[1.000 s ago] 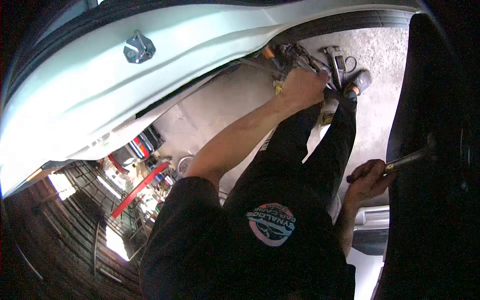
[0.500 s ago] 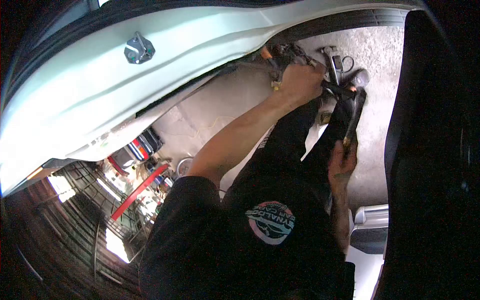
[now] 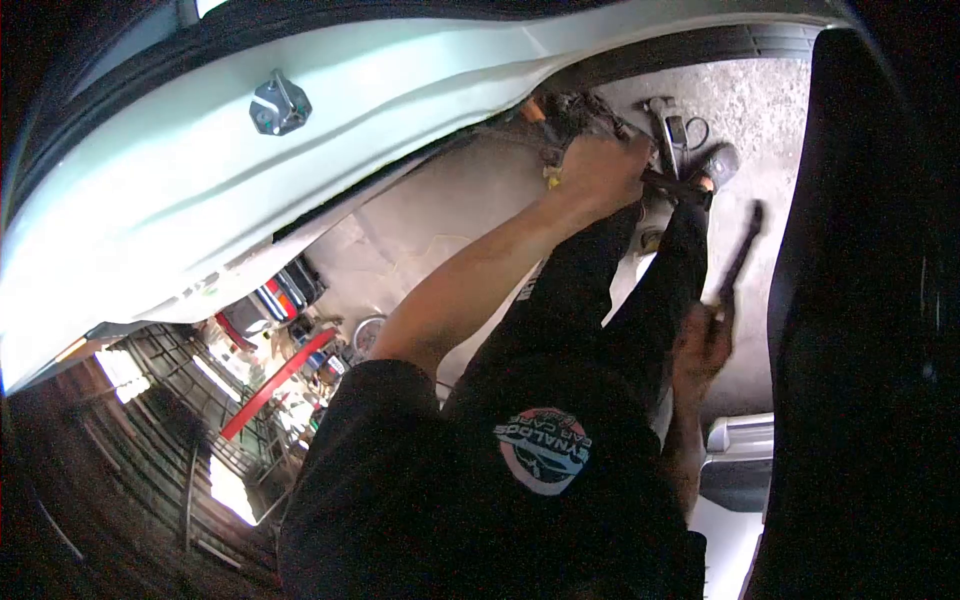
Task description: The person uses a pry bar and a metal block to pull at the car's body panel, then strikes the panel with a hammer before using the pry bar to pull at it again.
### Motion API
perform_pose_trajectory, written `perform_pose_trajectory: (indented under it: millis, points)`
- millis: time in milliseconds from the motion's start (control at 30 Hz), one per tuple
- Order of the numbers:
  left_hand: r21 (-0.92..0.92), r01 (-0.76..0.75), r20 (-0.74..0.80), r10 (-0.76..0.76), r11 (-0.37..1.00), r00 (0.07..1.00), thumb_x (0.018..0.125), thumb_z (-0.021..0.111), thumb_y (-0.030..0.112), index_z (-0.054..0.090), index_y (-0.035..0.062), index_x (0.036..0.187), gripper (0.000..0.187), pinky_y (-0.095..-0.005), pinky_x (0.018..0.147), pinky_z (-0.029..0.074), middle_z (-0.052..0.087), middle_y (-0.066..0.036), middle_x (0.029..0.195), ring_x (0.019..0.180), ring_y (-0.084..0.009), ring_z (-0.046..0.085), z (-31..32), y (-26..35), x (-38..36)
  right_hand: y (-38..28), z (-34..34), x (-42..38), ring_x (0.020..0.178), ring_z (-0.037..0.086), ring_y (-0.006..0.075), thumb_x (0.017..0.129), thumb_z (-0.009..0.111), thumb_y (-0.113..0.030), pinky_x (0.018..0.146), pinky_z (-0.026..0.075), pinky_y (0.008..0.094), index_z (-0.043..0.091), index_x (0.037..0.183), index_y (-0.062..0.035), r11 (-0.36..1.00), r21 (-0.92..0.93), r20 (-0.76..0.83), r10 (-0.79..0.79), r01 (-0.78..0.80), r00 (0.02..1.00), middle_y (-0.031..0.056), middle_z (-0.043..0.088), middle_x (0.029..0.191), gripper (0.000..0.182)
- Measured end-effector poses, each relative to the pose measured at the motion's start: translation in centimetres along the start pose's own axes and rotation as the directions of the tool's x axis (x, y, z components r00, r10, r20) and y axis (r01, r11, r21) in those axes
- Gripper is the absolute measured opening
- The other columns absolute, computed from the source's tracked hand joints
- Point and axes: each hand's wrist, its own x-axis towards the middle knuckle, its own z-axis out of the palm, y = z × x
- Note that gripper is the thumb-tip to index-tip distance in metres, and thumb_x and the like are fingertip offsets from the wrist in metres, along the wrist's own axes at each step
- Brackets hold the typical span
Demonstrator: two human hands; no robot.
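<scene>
My left hand (image 3: 607, 168) is closed at the open wheel area under the pale car body panel (image 3: 400, 90). A dark bar (image 3: 672, 182) sticks out from this fist toward the right, above my shoe. Dark, dirty parts (image 3: 590, 112) lie just beyond the knuckles, with an orange piece (image 3: 533, 110) beside them. Lower right, my right hand (image 3: 704, 340) is wrapped round a long dark tool (image 3: 742, 250). Motion blurs the tool, so its kind cannot be made out. Its far end points up and away from my leg, apart from the bar.
A silver tool with a black loop (image 3: 668, 125) lies on the concrete floor (image 3: 750, 110) past my shoe (image 3: 720, 165). A dark vertical surface (image 3: 870, 300) bounds the right side. At left are a red beam (image 3: 278, 383) and workshop clutter. A pale grey panel (image 3: 740, 432) is low right.
My right hand has swung the dark tool to the right and slightly down, away from the bar. My left hand stays almost in place.
</scene>
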Motion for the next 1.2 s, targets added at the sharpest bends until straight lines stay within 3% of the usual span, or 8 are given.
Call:
perform_pose_trajectory:
  millis: [200,267,533,600,633,800,1067,1200]
  points:
    - [0.059,-0.077,-0.094,0.082,0.995,0.992,0.072,0.074,0.027,0.06,0.0019,0.111,0.049,-0.0493,0.065,0.058,0.068,-0.019,0.072,0.069,-0.0348,0.071,1.7,-0.7,-0.7,1.6,1.9,-0.8,0.046,0.044,0.0096,0.103,0.056,-0.028,0.039,0.034,0.0256,0.054,0.128,0.001,0.987,0.148,-0.28,-0.022,0.066,0.96,0.0006,0.05,0.068,0.038]
    - [0.017,-0.09,-0.017,0.09,0.996,0.996,0.072,0.074,0.026,0.062,0.0024,0.108,0.045,-0.0505,0.065,0.058,0.068,-0.019,0.073,0.07,-0.0353,0.071,1.9,-0.5,-0.9,-3.5,2.2,-0.2,0.046,0.043,0.0088,0.102,0.056,-0.024,0.039,0.034,0.0242,0.049,0.138,-0.0003,0.983,0.083,0.198,0.147,-0.166,0.969,0.0005,0.051,0.07,0.044]
    - [0.049,-0.088,-0.084,0.092,0.995,0.992,0.071,0.073,0.024,0.065,0.0051,0.102,0.037,-0.0499,0.064,0.058,0.069,-0.017,0.073,0.071,-0.0369,0.071,0.8,-1.0,-0.9,-6.9,-0.2,1.6,0.048,0.044,0.0065,0.101,0.056,-0.021,0.04,0.037,0.0244,0.061,0.107,-0.0007,0.853,0.443,-0.094,0.349,-0.275,0.932,0.001,0.051,0.062,0.022]
    - [0.025,-0.069,-0.082,0.07,0.997,0.994,0.071,0.074,0.024,0.065,0.0053,0.102,0.037,-0.0497,0.064,0.058,0.069,-0.017,0.073,0.071,-0.0369,0.071,1.1,-0.8,-1.2,-3.6,2.4,1.6,0.051,0.046,0.0063,0.101,0.057,-0.022,0.042,0.039,0.0245,0.061,0.113,-0.0002,0.941,-0.087,0.041,-0.325,0.328,0.945,0.0012,0.054,0.067,0.026]
    - [0.031,-0.09,-0.109,0.093,0.995,0.99,0.072,0.072,0.021,0.065,0.0039,0.098,0.033,-0.0488,0.062,0.057,0.068,-0.017,0.07,0.069,-0.0367,0.071,1.2,-0.6,-1.3,-6.1,1.2,1.1,0.084,0.066,0.0228,0.099,0.059,-0.019,0.075,0.054,0.0403,0.063,0.118,0.0013,0.945,0.003,0.243,0.318,-0.328,0.916,0.0157,0.068,0.096,0.028]
    - [0.016,-0.027,-0.155,0.029,1.0,0.988,0.071,0.071,0.019,0.065,0.0024,0.094,0.028,-0.0482,0.06,0.056,0.069,-0.018,0.069,0.067,-0.0369,0.071,0.1,0.0,-1.1,-8.5,-2.3,2.1,0.051,0.047,0.0075,0.103,0.055,-0.021,0.04,0.036,0.0218,0.054,0.126,-0.0003,0.904,0.313,-0.06,0.323,-0.29,0.944,0.0012,0.056,0.07,0.031]
    - [-0.01,-0.111,-0.219,0.106,0.994,0.97,0.069,0.072,0.02,0.062,0.0035,0.096,0.033,-0.0495,0.06,0.056,0.067,-0.019,0.068,0.069,-0.0383,0.071,1.0,-0.6,-1.2,-6.9,-0.1,2.0,0.09,0.067,0.0277,0.098,0.061,-0.026,0.083,0.053,0.0403,0.055,0.131,0.0,0.963,0.107,0.169,0.228,-0.248,0.959,0.0201,0.07,0.103,0.042]
    - [0.0,-0.095,-0.207,0.093,0.995,0.974,0.069,0.071,0.019,0.062,0.0035,0.095,0.032,-0.05,0.061,0.056,0.067,-0.019,0.068,0.069,-0.0392,0.071,0.2,-0.5,-0.7,-7.6,-2.3,1.8,0.052,0.049,0.0081,0.103,0.054,-0.026,0.044,0.037,0.0237,0.06,0.099,-0.0001,0.856,0.47,-0.051,0.268,-0.214,0.962,0.0013,0.052,0.066,0.027]
